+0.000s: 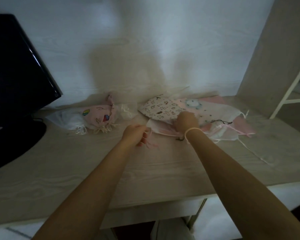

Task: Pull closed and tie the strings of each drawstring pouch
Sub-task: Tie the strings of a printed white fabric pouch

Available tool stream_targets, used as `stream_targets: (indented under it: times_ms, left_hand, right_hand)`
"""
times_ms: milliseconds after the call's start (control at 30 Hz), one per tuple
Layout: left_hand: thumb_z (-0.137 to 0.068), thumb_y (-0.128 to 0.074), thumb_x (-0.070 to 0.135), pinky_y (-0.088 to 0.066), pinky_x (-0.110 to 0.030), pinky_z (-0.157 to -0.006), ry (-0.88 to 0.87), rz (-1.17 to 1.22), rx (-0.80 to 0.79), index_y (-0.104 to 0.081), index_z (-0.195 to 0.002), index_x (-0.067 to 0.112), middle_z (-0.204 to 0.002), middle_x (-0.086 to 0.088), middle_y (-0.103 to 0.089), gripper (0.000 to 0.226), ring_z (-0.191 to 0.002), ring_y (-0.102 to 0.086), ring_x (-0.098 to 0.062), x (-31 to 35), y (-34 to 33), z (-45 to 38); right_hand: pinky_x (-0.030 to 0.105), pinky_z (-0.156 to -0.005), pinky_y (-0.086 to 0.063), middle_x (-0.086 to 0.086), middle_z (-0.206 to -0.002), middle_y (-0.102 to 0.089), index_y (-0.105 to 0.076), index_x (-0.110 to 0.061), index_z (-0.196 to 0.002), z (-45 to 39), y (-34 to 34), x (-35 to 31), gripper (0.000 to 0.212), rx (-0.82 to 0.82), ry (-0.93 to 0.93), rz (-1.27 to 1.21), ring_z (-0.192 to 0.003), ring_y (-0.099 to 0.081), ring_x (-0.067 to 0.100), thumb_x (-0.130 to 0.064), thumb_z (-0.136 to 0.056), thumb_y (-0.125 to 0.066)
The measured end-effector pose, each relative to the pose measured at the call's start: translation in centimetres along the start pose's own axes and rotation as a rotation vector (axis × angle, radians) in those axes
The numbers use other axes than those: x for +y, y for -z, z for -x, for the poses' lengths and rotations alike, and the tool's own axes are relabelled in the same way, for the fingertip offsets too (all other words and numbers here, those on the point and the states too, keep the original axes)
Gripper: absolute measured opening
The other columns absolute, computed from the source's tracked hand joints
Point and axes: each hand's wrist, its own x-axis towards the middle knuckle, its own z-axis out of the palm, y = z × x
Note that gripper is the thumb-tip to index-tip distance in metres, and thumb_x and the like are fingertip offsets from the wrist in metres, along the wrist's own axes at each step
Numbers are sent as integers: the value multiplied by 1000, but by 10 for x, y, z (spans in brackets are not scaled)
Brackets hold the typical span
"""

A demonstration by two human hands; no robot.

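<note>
At the left edge of the frame stands a dark monitor [16, 70] on a pale wood-grain desk [76, 170]; two small pale marks show on its base, too blurred to read. Right of it, at centre left, lie a white pouch [68, 121] and a pink printed pouch [98, 116], both gathered at the mouth, their bunched strings towards the lower edge of the frame.

The left hand [136, 135], at centre, has its fingers curled around a pink drawstring [150, 144], whose loose ends trail just below the fist.

The right hand [186, 122], just right of centre, presses down with bent fingers on a flat pale pink pouch [160, 129]. This pouch lies with its long axis running left to right. The fingertips are hidden under the knuckles.

Behind and to the right lies a heap of flat pouches [215, 113], the topmost white with small dark prints; no writing can be read.
</note>
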Motion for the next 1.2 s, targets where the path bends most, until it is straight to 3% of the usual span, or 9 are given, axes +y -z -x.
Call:
stream_targets:
  times_ms: [133,300,433,500,567,733,867,1000,1200]
  left_hand:
    - [-97,-51,25,-46,-21,-43,91,347,-84,-65,-89,4,-76,-11,-66,27,-51,-61,-16,2,-6,6]
    - [-93,-47,60,-54,-42,-87,171,664,-173,-63,-113,3,-107,-20,-70,62,-95,-69,-34,-10,7,-2]
    - [-95,-50,51,-56,-38,-77,199,578,-37,-61,-106,5,-93,-13,-68,49,-83,-68,-26,-17,17,-3]
    - [-96,-53,32,-53,-31,-59,193,485,126,-61,-98,5,-77,-8,-64,28,-65,-62,-20,-23,23,-4]
    - [-92,-55,19,-51,-30,-55,133,291,309,-60,-99,9,-76,-6,-63,13,-59,-59,-17,-29,28,-9]
    - [-86,-60,17,-53,-44,-93,-1,-166,315,-49,-134,17,-130,-5,-55,50,-106,-64,-28,-33,30,-24]
    - [-85,-63,12,-54,-43,-93,-26,-242,205,-49,-137,18,-123,-2,-60,54,-103,-65,-26,-32,31,-26]
    - [-79,-63,-4,-58,-33,-70,14,-194,165,-59,-120,16,-95,-5,-70,46,-76,-68,-18,-32,32,-30]
    - [-88,-60,1,-49,-25,-56,24,-39,134,-64,-96,9,-66,-8,-68,12,-55,-58,-16,-25,27,-28]
  right_hand:
    - [24,-56,-34,-3,-57,-48,-48,-20,-61,10,10,-15,35,264,133,-277,-62,-52,21,-35,-91,-56]
    - [27,-66,-42,-6,-71,-62,-65,-18,-76,33,14,-46,39,-19,461,-453,-67,-55,11,-51,-92,-52]
    - [32,-59,-43,7,-62,-51,-50,-9,-65,28,8,-35,31,20,307,-292,-59,-50,21,-25,-92,-51]
    - [33,-67,-47,12,-80,-55,-54,-6,-84,29,0,-32,27,-132,186,-124,-81,-56,29,-32,-88,-59]
    - [40,-89,-47,16,-112,-50,-46,-5,-121,36,-10,-29,65,-221,95,19,-110,-49,33,-53,-82,-65]
    - [43,-99,-43,18,-133,-40,-31,-4,-135,44,-20,-23,91,-80,-3,8,-121,-44,34,-58,-74,-71]
    - [39,-100,-42,22,-142,-30,-36,0,-134,42,-17,-24,73,-210,-132,-251,-119,-49,35,-38,-82,-71]
    - [30,-85,-44,22,-120,-56,-58,2,-111,36,-22,-20,23,-160,-63,-199,-98,-55,29,-6,-92,-48]
    - [17,-51,-39,4,-60,-56,-64,-8,-68,31,-17,3,28,-85,-76,-386,-53,-49,15,-15,-94,-55]
